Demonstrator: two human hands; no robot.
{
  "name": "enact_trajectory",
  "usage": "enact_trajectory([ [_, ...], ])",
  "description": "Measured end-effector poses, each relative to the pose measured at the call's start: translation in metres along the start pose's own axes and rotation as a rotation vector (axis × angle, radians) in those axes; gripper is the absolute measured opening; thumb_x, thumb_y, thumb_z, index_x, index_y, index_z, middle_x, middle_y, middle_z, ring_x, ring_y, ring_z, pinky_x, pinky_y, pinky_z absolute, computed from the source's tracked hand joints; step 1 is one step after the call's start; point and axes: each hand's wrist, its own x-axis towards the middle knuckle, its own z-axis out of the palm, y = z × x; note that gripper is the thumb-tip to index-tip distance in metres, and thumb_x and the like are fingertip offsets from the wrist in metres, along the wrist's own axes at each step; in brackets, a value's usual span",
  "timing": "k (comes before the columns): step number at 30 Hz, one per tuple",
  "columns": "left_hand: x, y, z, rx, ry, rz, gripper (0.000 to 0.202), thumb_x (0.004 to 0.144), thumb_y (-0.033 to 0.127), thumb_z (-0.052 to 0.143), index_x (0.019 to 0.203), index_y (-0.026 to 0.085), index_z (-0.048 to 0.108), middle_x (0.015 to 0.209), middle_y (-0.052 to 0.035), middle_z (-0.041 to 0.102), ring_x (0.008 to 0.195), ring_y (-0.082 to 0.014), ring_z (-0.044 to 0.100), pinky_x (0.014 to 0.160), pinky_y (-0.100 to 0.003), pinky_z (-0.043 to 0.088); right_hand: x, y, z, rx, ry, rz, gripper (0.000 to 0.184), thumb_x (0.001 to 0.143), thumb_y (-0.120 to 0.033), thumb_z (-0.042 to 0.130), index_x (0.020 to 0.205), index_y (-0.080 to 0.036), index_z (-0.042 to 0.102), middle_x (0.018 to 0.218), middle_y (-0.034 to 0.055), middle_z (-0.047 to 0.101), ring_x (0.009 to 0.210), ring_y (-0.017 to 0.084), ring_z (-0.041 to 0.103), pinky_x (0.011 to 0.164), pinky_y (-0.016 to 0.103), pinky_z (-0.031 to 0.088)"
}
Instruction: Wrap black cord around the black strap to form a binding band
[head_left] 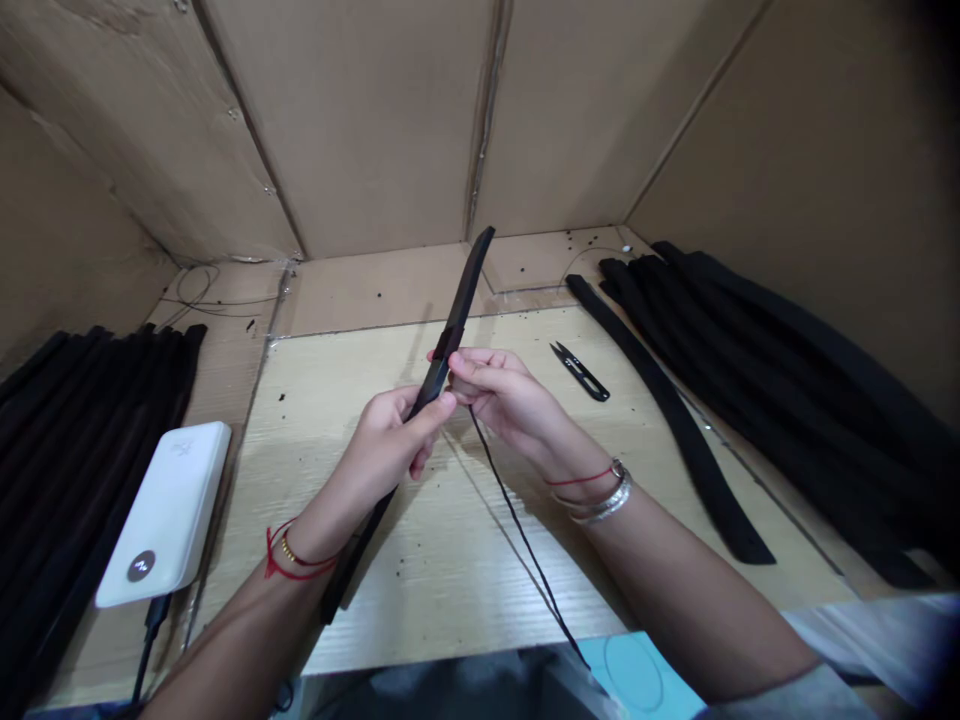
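A long, narrow black strip is held up at a slant over the table, its far end pointing away from me. My left hand is closed around it near the middle, thumb on top. Just above that, the fingertips of my right hand pinch the strip where a darker band crosses it. From under my right hand a thin black cord runs down to the front edge; its upper end is hidden by the fingers. To the right lie black thread snips, with another black strip beyond them.
Black strips are piled along the right side, and more black strips lie at the left. A white power bank with a cable stands before the left pile. Cardboard walls enclose the table. Loose thread lies at back left.
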Motion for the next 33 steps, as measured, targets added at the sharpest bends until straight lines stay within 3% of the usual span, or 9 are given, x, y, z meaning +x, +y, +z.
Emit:
enact_trajectory([
  [6,0.002,-0.002,0.003,-0.143,-0.013,-0.028,0.042,0.08,0.056,0.063,0.081,0.015,0.05,0.051,0.0104,0.031,0.037,-0.0022,0.023,0.034,-0.014,0.018,-0.002,0.001,0.004,0.037,0.031,0.026,0.029,0.076,-0.028,0.075,0.067,-0.012,0.053,0.054,-0.0068,0.027,0.051,0.005,0.023,0.051,0.022,0.024],
  [12,0.0,0.001,0.005,-0.292,-0.101,-0.035,0.04,0.082,0.054,0.064,0.083,0.016,0.049,0.052,0.0102,0.03,0.037,-0.0023,0.023,0.033,-0.013,0.018,-0.003,0.002,0.004,0.091,0.041,0.035,0.024,0.074,-0.026,0.076,0.071,-0.012,0.056,0.054,-0.0076,0.025,0.05,0.006,0.021,0.053,0.022,0.031],
  [18,0.001,-0.002,0.002,-0.51,-0.229,-0.058,0.035,0.084,0.047,0.066,0.081,0.014,0.052,0.051,0.0102,0.03,0.037,-0.0013,0.019,0.031,-0.009,0.021,-0.006,0.004,0.007,0.108,0.029,0.017,0.026,0.078,-0.024,0.074,0.067,-0.013,0.053,0.056,-0.0065,0.027,0.051,0.006,0.029,0.062,0.023,0.043],
  [24,0.0,-0.004,-0.002,-0.915,-0.498,-0.213,0.032,0.086,0.04,0.066,0.074,0.014,0.052,0.049,0.0116,0.022,0.036,-0.0008,0.008,0.03,-0.007,0.026,-0.009,0.004,0.009,0.071,0.0,-0.013,0.02,0.08,-0.028,0.074,0.079,-0.011,0.063,0.059,-0.0045,0.035,0.053,0.005,0.03,0.054,0.019,0.032],
  [29,-0.002,-0.002,-0.006,-1.024,-0.553,-0.283,0.03,0.09,0.037,0.062,0.075,0.013,0.053,0.05,0.0107,0.023,0.037,-0.0007,0.007,0.032,-0.007,0.028,-0.009,0.001,0.008,-0.003,-0.005,-0.076,0.037,0.079,-0.033,0.075,0.062,-0.012,0.049,0.058,-0.005,0.026,0.053,0.005,0.022,0.05,0.021,0.022],
  [33,-0.003,0.0,-0.005,-1.074,-0.558,-0.292,0.03,0.091,0.035,0.06,0.072,0.014,0.049,0.049,0.011,0.023,0.036,0.0,0.006,0.031,-0.006,0.025,-0.01,-0.001,0.009,-0.052,-0.027,-0.11,0.041,0.08,-0.035,0.073,0.06,-0.013,0.045,0.058,-0.0045,0.025,0.054,0.006,0.022,0.051,0.023,0.019],
])
